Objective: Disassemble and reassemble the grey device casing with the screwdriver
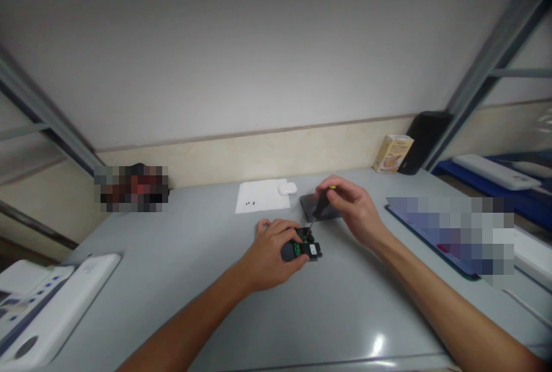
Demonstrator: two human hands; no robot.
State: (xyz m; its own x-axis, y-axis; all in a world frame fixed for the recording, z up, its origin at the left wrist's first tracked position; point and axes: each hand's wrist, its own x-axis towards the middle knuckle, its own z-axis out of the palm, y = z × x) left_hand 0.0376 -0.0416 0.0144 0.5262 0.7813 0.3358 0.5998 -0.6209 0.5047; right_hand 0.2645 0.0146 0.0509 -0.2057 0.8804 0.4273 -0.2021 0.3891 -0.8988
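Note:
My left hand presses down on a small black device with a green circuit board showing, near the middle of the grey table. My right hand grips a small screwdriver with a dark handle and a yellow end. Its tip points down at the device's board. Just behind the device a dark phone lies flat, partly hidden by my right hand.
A white paper sheet with two tiny dark screws lies further back, a white earbud case at its corner. A small carton and black speaker stand at the back right. A white appliance sits at the left edge.

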